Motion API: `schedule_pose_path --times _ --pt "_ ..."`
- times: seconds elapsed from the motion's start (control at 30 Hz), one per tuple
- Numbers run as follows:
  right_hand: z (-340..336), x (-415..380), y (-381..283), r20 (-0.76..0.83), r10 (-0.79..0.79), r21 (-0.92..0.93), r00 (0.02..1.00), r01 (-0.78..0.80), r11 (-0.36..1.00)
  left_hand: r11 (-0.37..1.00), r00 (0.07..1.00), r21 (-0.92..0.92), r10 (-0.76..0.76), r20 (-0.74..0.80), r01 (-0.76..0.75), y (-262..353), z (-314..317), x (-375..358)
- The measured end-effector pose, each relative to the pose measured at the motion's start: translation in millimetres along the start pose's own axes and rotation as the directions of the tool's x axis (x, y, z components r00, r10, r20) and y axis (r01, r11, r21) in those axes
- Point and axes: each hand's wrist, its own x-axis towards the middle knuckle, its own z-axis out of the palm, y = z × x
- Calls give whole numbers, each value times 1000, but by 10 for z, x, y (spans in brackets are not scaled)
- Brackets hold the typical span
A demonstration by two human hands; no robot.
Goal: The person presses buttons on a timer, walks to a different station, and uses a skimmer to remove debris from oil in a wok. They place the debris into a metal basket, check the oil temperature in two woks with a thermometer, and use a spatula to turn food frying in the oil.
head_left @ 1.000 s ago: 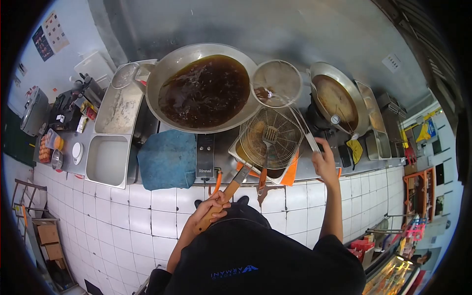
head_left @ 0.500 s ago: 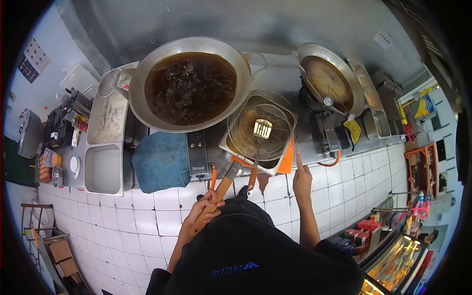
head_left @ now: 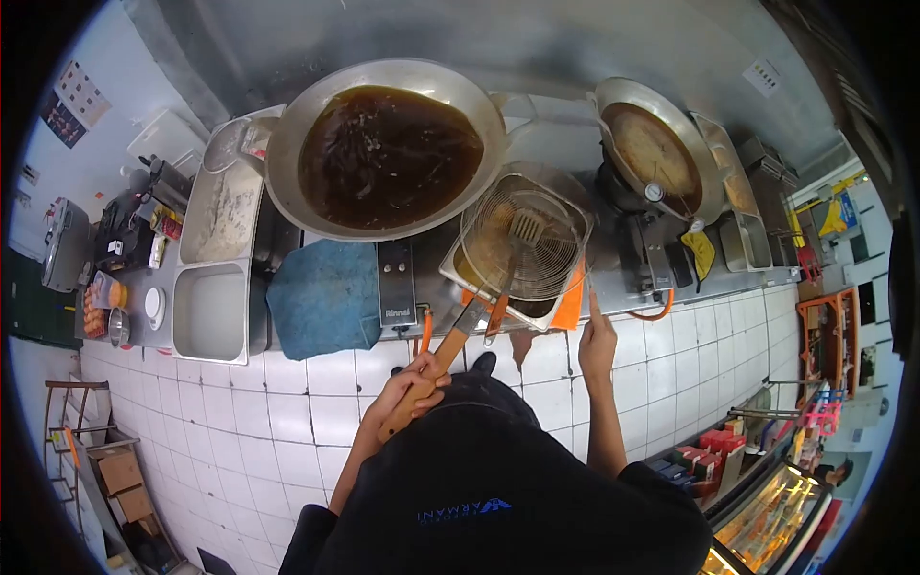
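So the big wok point(head_left: 383, 144) is the anchor here, sitting at the back of the steel counter and full nearly to the rim with dark brown oil that has darker bits floating in it. Right of the wok there's a smaller wok point(head_left: 656, 149), tilted, with a paler brownish liquid in it. Left of the big wok is a long steel tray point(head_left: 222, 201) with a thin whitish layer on its floor, and just in front of that an empty-looking deep tray point(head_left: 209, 311). Directly in front of the wok lies a blue cloth point(head_left: 324, 299) draped over the counter's front edge. Front-right of the wok is a square steel pan with a round wire skimmer basket point(head_left: 524, 244) resting in it, a slotted turner point(head_left: 517, 251) lying across the mesh, and an orange mat point(head_left: 571, 309) poking out underneath at the counter edge. The left hand point(head_left: 410, 393) is clenched around a wooden handle point(head_left: 443, 362) that runs up to that pan's near corner. The right hand point(head_left: 596, 340) holds nothing, index finger pointing up and touching the tiled front just below the orange mat. Counter space near the wok is pretty packed; the open room is down the white tiled front point(head_left: 287, 402) below.
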Motion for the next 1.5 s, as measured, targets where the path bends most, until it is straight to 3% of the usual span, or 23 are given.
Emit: schedule_pose_path --times 0.07,0.13,0.2,0.33,0.37,0.4,0.43,0.5,0.53,0.63,0.8,0.9,1.0,1.1,1.2,1.27,1.3,1.37,1.4,1.47,1.5 --pt "14 -5 -14 -26 -28 7 999 28 1000 960 996 276 60 -68 -39 63 129 52" --pt "47 -6 -14 -75 -37 -16 996 36 999 949 998 315 16 -57 3 133 -10 132" --pt "43 27 -8 -30 6 -61 1000 -8 998 755 998 656 46 -42 -7 157 -153 282" --pt "-13 23 -78 -37 -12 48 999 14 999 617 991 779 -12 -133 112 306 -106 562" --pt "-42 -4 -133 -57 1 109 998 6 994 250 975 968 210 -73 19 296 -96 690" --pt "-58 -33 -167 -73 12 171 997 0 985 -169 920 986 385 68 -3 266 -86 806" --pt "-57 -41 -179 -71 10 175 997 3 985 -170 919 985 388 66 1 253 27 915" --pt "-46 -59 -196 -83 34 241 996 -13 971 -569 865 814 461 201 114 215 349 1131" --pt "-45 -63 -206 -86 32 245 996 -10 970 -573 863 811 462 203 116 199 455 1250" --pt "-58 -75 -192 -75 55 261 996 -34 965 -710 904 628 426 25 317 118 593 1577" --pt "21 -105 -68 -130 39 285 991 0 958 -754 919 563 392 -28 339 95 509 1812" --pt "116 -97 -3 -195 19 309 981 43 950 -768 906 562 416 74 307 90 430 1857" --pt "80 -66 -38 -165 61 337 984 -2 942 -764 892 602 415 181 233 127 440 1865" --pt "34 -9 -69 -141 79 324 987 -30 946 -652 872 720 470 135 240 241 673 1746" --pt "35 55 -24 -178 31 228 984 10 974 -595 791 787 556 255 164 358 629 1499" --pt "2 86 -23 -152 34 169 988 -7 986 -492 858 843 507 77 215 406 531 1320" --pt "-7 95 -27 -122 42 111 992 -28 993 -489 854 845 514 78 217 407 417 1283" --pt "17 119 13 -77 46 75 996 -40 996 -213 862 971 506 17 106 396 146 1297" --pt "33 134 30 -35 59 36 998 -58 998 -205 855 973 518 16 106 392 62 1331" --pt "54 135 35 -41 25 41 999 -24 999 228 896 930 278 -345 288 423 20 1387" --pt "55 144 32 -53 7 48 999 -5 999 237 894 930 290 -342 280 456 1 1424"
